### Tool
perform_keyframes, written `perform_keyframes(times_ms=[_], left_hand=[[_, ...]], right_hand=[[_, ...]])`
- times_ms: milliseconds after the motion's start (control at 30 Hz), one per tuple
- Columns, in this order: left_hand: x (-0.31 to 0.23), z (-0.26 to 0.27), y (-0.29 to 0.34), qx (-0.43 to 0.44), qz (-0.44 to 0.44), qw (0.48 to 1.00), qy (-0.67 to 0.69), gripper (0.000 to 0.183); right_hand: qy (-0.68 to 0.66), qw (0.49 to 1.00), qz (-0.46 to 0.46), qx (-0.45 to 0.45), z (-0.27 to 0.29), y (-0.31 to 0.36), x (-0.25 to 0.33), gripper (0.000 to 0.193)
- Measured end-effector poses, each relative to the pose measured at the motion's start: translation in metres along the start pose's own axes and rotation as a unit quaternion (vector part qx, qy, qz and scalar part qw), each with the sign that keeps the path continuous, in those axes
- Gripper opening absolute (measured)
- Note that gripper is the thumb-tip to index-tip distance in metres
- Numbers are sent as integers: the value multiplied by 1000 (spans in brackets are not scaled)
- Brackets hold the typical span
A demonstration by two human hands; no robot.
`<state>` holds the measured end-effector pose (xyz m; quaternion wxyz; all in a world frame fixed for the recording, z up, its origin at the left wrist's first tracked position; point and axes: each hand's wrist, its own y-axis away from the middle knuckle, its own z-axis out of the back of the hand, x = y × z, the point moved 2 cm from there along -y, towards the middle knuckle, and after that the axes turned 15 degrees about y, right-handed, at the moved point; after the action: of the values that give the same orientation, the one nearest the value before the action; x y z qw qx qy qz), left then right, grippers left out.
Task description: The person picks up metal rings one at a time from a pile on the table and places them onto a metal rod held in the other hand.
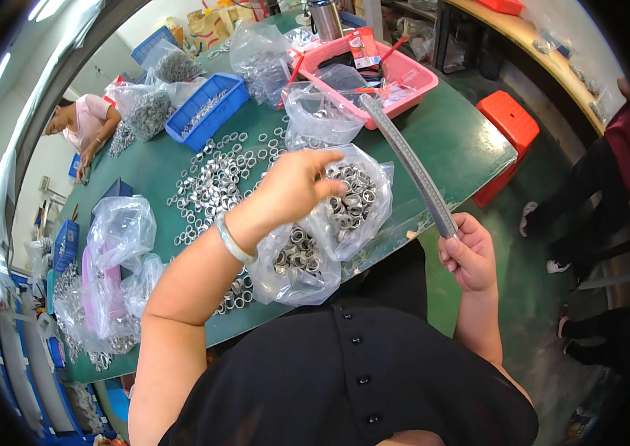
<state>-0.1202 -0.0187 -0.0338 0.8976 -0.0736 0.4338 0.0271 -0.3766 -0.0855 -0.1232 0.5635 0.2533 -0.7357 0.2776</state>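
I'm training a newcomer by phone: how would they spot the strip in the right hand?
Start at the green table and find the pink basket on it. In the picture, a long grey strip slants from that basket's near side down to the person's right hand. Its narrow length sets it apart from the small, round metal rings.

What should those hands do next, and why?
Perhaps dip the left hand for one of the rings: it appears over the open plastic bag holding them, its thumb and forefinger apart, while the right hand grips the grey stick.
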Motion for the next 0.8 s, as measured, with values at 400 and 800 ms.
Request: perform_keyframes(times_ms=[400,800], left_hand=[[36,40,-133,39,-47,969,-239,26],[46,89,-2,-52,-87,978,-181,18]], right_hand=[[-21,1000,3,-12,2,-1,-3,26],[5,998,-17,57,-27,-7,-5,29]])
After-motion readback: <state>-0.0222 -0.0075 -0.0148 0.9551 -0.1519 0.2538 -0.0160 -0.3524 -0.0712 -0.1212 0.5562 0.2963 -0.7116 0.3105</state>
